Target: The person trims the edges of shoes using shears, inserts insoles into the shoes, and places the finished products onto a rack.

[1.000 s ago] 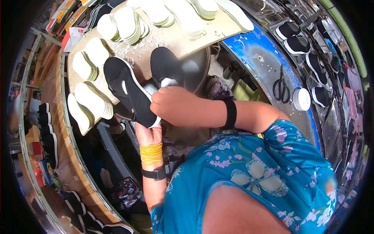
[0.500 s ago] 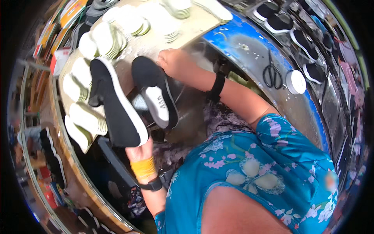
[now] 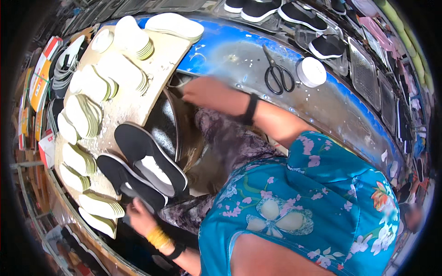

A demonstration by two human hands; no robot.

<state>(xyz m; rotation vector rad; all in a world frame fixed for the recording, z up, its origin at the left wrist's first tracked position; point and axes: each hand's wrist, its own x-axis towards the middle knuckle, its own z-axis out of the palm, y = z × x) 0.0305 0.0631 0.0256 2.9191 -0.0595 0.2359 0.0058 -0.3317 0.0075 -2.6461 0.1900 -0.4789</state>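
Two black slip-on shoes with white insoles lie side by side, toes toward the far left, on the near end of a pale board. My left hand is at the outer side of the left shoe, its bent fingers against the shoe near the heel; part of the fingers is hidden. The right shoe sits beside it with no hand on it. My right hand, smeared by motion, is over the gap between the board and the blue-edged metal table. What its fingers do does not show.
Stacks of white insoles stand along the board. On the metal table lie black-handled scissors beside a round white container. More black shoes sit on racks at the far right. Cartons are at the left.
The left shoe, held up sole-side in my left hand before, now lies upright beside the other on the board. My right hand has moved off the right shoe. The view has turned.
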